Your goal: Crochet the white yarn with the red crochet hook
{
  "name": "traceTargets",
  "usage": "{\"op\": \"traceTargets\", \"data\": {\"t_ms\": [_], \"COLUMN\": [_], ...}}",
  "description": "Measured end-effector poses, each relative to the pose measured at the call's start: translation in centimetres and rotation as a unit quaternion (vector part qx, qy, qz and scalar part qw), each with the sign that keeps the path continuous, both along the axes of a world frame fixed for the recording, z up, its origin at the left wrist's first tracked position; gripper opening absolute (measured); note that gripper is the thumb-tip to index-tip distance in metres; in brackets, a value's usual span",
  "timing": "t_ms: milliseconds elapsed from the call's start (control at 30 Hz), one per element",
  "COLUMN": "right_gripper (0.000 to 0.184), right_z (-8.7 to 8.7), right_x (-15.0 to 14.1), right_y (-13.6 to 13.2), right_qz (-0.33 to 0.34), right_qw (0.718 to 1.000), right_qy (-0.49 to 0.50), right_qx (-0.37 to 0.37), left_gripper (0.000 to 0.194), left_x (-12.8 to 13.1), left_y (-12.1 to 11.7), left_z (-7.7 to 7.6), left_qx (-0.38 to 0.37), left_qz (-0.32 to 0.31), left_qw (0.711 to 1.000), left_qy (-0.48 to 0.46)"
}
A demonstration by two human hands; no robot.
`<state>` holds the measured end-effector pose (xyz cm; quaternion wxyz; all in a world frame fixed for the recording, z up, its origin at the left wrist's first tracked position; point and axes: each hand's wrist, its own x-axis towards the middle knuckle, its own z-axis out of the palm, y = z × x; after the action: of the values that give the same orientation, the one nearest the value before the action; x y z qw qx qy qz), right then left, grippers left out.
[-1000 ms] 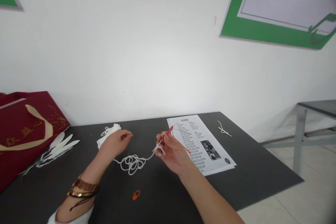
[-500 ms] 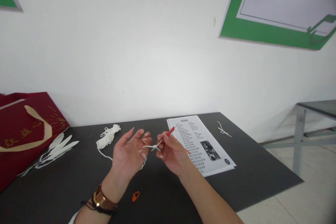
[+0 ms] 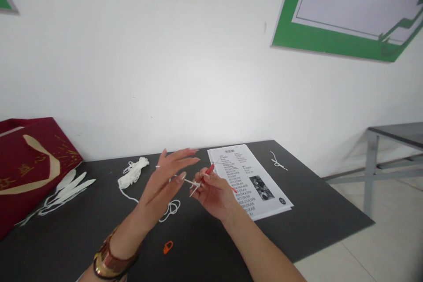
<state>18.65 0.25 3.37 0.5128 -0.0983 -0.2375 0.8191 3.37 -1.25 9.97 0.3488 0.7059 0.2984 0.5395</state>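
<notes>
My right hand (image 3: 211,189) pinches a red-handled crochet hook (image 3: 210,169) together with a small bit of white yarn, over the left side of the printed sheets (image 3: 246,207). A taut strand of yarn (image 3: 191,181) runs from there to my left hand (image 3: 167,180). That hand is open, its fingers stretched out and the thumb beside the strand. A bit of white yarn shows around one of its fingers. Below it, loose loops of yarn (image 3: 171,209) lie on the black table (image 3: 198,246), and a tail leads back to a white yarn bundle (image 3: 133,172).
An orange stitch marker (image 3: 168,247) lies near the front. White flat pieces with yarn tails (image 3: 68,187) rest beside a dark red gift bag (image 3: 36,158) at left. A short knotted yarn piece (image 3: 278,161) lies at right. The wall (image 3: 198,75) rises behind the table.
My left hand has turned from palm up to back showing, with its fingers reaching right. The strand between the hands is straighter, and loose yarn now shows below the left hand.
</notes>
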Motion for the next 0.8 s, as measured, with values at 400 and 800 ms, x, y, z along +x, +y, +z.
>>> {"op": "traceTargets", "data": {"t_ms": [400,800], "right_gripper": [0.016,0.016], "right_z": [-0.2,0.0], "right_x": [0.0,0.7], "right_y": [0.2,0.2], "right_qz": [0.022,0.038], "right_qw": [1.0,0.999], "right_qy": [0.008,0.032], "right_qx": [0.015,0.016], "left_gripper": [0.036,0.019], "left_x": [0.3,0.2], "left_y": [2.3,1.0], "left_z": [-2.1,-3.0], "left_qx": [-0.21,-0.199], "left_qz": [-0.227,-0.179], "left_qw": [0.949,0.957], "left_qy": [-0.059,-0.115]}}
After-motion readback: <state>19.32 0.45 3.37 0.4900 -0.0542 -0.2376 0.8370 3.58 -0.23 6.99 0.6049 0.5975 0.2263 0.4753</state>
